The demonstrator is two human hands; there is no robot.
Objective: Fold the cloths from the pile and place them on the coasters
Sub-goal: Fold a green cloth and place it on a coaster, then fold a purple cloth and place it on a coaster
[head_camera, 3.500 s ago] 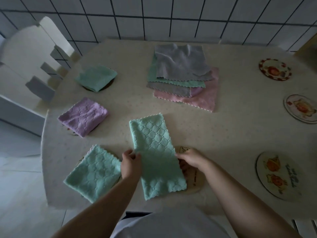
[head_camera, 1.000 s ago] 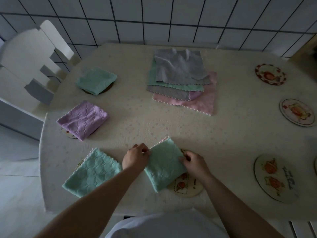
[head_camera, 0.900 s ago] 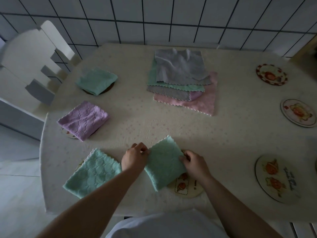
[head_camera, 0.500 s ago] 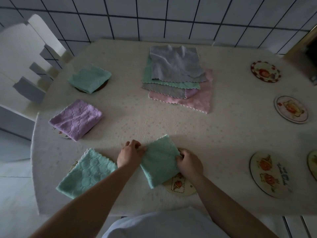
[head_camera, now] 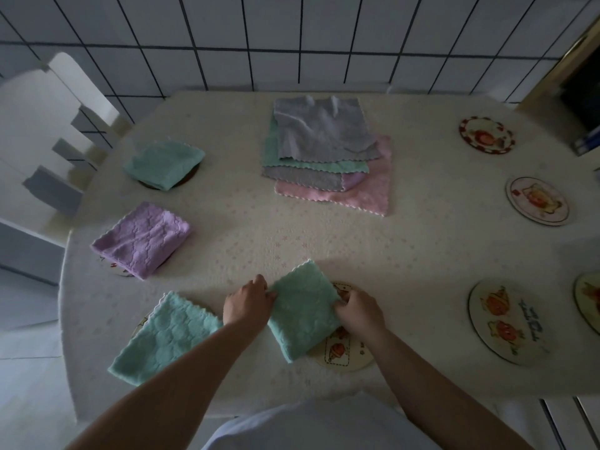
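1. Head cam, lower centre: left hand (head_camera: 248, 305) and right hand (head_camera: 358, 315) each pinch a side edge of the folded green cloth (head_camera: 303, 311), which only half covers the coaster (head_camera: 344, 352) under it.
2. Looks like the placing step, so next it probably needs a nudge toward lower right to centre it.
3. The pile (head_camera: 324, 151) waits at upper centre, with bare coasters on the right.

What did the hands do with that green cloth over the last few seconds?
The green cloth, a long strip before, has been folded in half into a square and now lies partly over the coaster. The left hand and right hand still grip its side edges. The pile and the three folded cloths on the left stayed as they were.
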